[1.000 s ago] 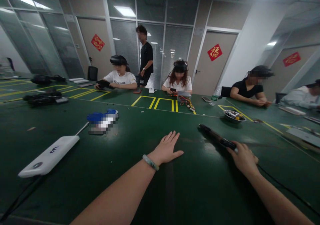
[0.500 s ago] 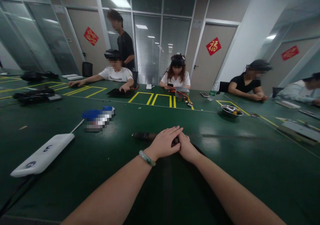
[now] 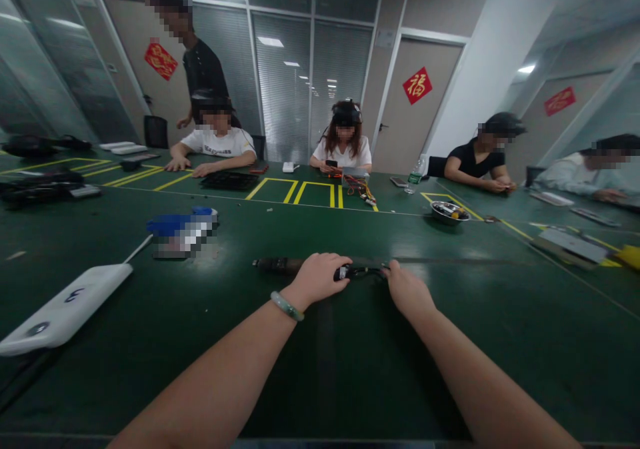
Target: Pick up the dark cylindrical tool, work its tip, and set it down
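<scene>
A dark, rod-shaped electric screwdriver [image 3: 280,265] lies across the green table, its narrow tip pointing left. My left hand [image 3: 321,277], with a jade bangle on the wrist, is wrapped over its body, and the fingers hide the middle. From its right end a thin black cable [image 3: 367,271] runs to my right hand [image 3: 407,289]. The fingertips of that hand are pinched on the cable, a short way from the left hand. Where the cable goes beyond those fingers is hidden.
A white power bank-like box [image 3: 70,309] with a cord lies at left, beside a blue-and-white packet [image 3: 183,232]. A metal bowl [image 3: 450,213], a plastic bottle [image 3: 415,177] and coloured wires [image 3: 363,189] are farther off. Several people are across the table [image 3: 240,369].
My right hand has come away from my left hand and moved right, uncovering the cable. The left hand stays on the screwdriver. Across the table, the standing person has shifted left.
</scene>
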Tool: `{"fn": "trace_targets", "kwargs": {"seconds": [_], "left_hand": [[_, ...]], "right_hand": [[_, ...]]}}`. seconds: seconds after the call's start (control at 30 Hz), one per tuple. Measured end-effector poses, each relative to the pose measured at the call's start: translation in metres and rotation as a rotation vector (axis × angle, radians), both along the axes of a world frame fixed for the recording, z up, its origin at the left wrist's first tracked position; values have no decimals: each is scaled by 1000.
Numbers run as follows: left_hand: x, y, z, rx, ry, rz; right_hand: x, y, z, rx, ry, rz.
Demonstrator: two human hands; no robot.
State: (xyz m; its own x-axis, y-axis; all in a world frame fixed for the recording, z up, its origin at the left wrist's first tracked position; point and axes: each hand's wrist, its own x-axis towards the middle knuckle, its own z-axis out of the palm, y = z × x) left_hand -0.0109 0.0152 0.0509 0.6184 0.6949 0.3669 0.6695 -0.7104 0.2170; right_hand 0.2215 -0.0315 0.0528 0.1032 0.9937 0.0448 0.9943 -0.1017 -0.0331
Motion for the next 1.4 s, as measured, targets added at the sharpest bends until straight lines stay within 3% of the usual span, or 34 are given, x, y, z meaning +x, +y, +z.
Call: {"fn": "trace_targets", "kwargs": {"seconds": [0.2,0.37,0.83,1.1,1.4], "left_hand": [[-1,-9,8,16,51,20],[6,-13,5,28,29,-22],[16,-9,-4,69,67,-4],[15,-4,-5,34,11,-36],[16,-4,-6,33,-17,-49]], "right_hand": [[2,28,4,84,112,63],[-2,21,-3,97,166,81],[2,1,8,-41,17,166],[0,1,9,142,123,297],[-14,9,-7,288,105,388]]}}
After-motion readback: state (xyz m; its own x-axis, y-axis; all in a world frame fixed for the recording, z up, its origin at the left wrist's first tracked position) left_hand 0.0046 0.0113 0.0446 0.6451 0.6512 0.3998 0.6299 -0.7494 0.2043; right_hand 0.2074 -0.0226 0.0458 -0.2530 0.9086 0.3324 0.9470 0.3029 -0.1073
